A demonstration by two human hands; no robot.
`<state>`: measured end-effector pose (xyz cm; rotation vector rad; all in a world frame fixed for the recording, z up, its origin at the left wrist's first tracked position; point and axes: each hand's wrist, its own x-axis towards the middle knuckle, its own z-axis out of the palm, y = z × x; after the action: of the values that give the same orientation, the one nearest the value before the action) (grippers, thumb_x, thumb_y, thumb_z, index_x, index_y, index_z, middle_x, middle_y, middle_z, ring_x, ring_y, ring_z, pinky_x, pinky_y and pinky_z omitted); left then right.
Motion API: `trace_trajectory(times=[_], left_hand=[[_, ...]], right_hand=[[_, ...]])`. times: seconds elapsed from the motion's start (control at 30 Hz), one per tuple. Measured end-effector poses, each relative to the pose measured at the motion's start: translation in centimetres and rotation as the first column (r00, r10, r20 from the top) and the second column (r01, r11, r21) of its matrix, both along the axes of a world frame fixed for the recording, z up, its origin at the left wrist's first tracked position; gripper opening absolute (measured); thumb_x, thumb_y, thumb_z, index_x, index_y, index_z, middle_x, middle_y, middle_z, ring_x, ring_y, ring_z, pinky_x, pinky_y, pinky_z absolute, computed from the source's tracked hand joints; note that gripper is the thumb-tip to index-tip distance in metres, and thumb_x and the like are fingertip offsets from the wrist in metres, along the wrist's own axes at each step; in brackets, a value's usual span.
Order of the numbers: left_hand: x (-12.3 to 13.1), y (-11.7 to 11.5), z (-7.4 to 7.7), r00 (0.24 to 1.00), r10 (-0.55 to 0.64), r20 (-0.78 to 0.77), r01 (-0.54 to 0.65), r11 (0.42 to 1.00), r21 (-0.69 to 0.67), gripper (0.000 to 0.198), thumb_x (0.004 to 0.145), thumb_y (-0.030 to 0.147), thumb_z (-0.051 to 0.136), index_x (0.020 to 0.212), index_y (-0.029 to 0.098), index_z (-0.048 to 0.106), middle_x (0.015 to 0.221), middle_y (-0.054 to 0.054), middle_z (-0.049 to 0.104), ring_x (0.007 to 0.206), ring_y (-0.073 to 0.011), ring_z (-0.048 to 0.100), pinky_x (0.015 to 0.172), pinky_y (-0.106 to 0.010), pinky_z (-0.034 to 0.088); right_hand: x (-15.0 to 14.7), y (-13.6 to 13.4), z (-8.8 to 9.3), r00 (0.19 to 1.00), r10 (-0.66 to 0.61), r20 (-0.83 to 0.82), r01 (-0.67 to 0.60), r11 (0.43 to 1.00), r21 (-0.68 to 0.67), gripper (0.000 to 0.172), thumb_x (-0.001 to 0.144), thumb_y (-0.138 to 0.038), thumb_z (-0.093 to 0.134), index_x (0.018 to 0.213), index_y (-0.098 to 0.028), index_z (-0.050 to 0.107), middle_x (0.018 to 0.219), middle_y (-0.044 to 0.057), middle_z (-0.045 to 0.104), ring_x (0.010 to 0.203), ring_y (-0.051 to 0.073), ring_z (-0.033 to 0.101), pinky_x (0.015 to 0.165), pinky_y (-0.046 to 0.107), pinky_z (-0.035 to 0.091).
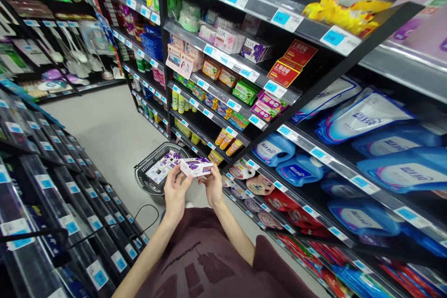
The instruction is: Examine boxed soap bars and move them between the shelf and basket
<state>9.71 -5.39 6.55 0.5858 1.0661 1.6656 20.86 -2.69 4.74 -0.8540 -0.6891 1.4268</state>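
A white and purple box [196, 167] is held up between both hands in front of the body. My left hand [175, 189] grips its left end, thumb on the near side. At the right end, my right hand [212, 186] has its fingers wrapped against the box. Behind it on the floor sits a dark grey basket [141, 172], with several white and purple packages [162, 167] inside. On the shelf ahead, a similar white and purple LUX box [256, 50] stands beside a pink and white LUX pack [227, 40].
Shelves with blue detergent bottles [303, 169] run along the right. A dark shelf rack [45, 181] with price tags slopes along the left. Grey floor [101, 116] shows between them. Utensils [75, 49] hang at the far left. A thin black cable [146, 206] loops near my left forearm.
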Motion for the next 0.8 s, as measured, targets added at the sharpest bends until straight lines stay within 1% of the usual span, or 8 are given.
trace_trajectory(times=[0.37,0.5,0.67,0.8], left_hand=[[-0.01,-0.12,0.31,1.0,-0.005,0.008,0.005,1.0,0.006,0.052,0.069,0.029,0.084,0.115,0.022,0.062,0.126,-0.008,0.06,0.107,-0.0199,0.062,0.092,-0.03,0.051],[0.07,-0.12,0.45,0.999,-0.011,0.032,0.011,1.0,-0.003,0.051,0.068,0.03,0.085,0.113,0.022,0.063,0.124,-0.007,0.06,0.108,-0.0205,0.061,0.092,-0.031,0.05],[0.05,-0.07,0.46,0.991,-0.033,0.132,0.039,0.998,-0.043,0.05,0.068,0.029,0.086,0.113,0.022,0.065,0.123,-0.007,0.063,0.112,-0.021,0.06,0.1,-0.034,0.045],[-0.04,0.13,-0.08,0.972,-0.051,0.229,0.062,0.997,-0.039,0.045,0.071,0.027,0.084,0.112,0.023,0.067,0.122,-0.007,0.064,0.118,-0.0223,0.058,0.104,-0.036,0.043]], right_hand=[[0.03,0.04,-0.37,0.999,0.002,-0.033,-0.002,1.0,-0.008,0.023,0.09,-0.039,0.053,0.106,-0.023,0.059,0.086,0.001,0.068,0.066,0.016,0.064,0.052,0.024,0.048],[0.12,0.01,-0.45,0.999,-0.015,-0.036,0.015,1.0,-0.004,0.023,0.09,-0.039,0.054,0.105,-0.023,0.059,0.086,0.0,0.067,0.067,0.015,0.063,0.052,0.024,0.048],[0.11,0.0,-0.29,0.999,-0.034,-0.032,0.034,0.999,-0.002,0.023,0.088,-0.039,0.056,0.104,-0.022,0.06,0.084,0.0,0.067,0.065,0.014,0.061,0.052,0.024,0.047],[0.15,0.08,-0.39,0.999,-0.045,-0.03,0.045,0.999,-0.014,0.026,0.086,-0.04,0.061,0.106,-0.024,0.059,0.085,-0.001,0.065,0.063,0.013,0.061,0.051,0.024,0.046]])
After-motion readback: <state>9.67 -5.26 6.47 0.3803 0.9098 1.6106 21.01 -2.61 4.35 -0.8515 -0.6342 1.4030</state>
